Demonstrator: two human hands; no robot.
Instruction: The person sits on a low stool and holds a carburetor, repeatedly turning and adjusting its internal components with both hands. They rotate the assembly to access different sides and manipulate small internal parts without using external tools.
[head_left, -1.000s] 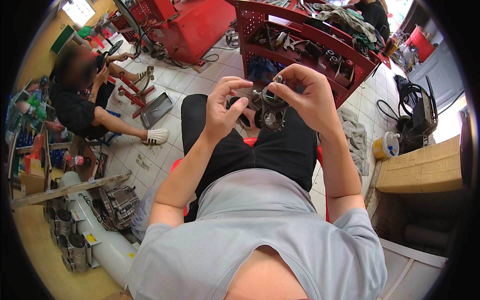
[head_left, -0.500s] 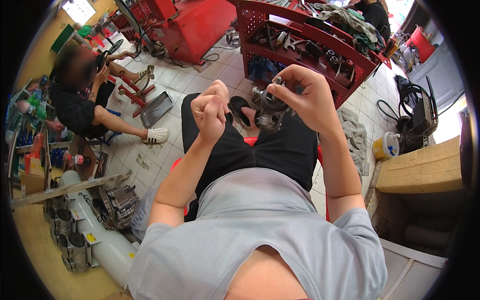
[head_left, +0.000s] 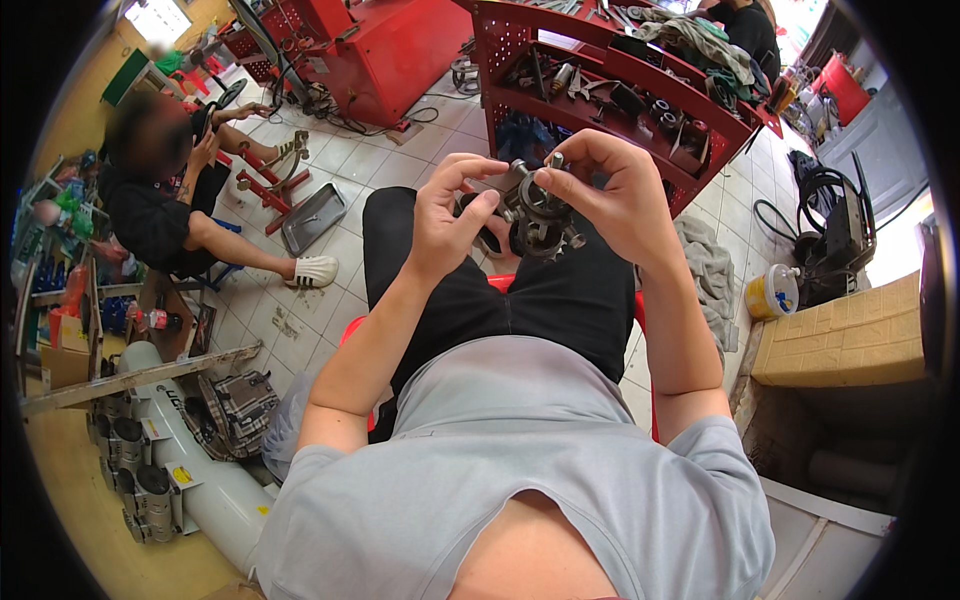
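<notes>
A dark metal mechanical part (head_left: 540,225), with a ring-shaped body and bolts sticking out of its sides, hangs above my lap. My right hand (head_left: 612,195) is closed on its top, the thumb and fingers pinching it near an upright stud. My left hand (head_left: 450,215) is just to the left of the part. Its thumb and forefinger are apart and point toward the bolts on that side. I cannot tell whether a fingertip touches the metal. My right fingers partly hide the part's upper right side.
A red tool cart (head_left: 600,110) loaded with tools and rags stands ahead. To the left a person (head_left: 165,190) sits by a grey tray (head_left: 314,218) and a red stand. At the right are a yellow-white bucket (head_left: 772,292) and a grey cloth (head_left: 705,270).
My left hand has opened from a closed curl and moved right, up to the part. The part has turned in my right hand, so a bolt now points to its lower right.
</notes>
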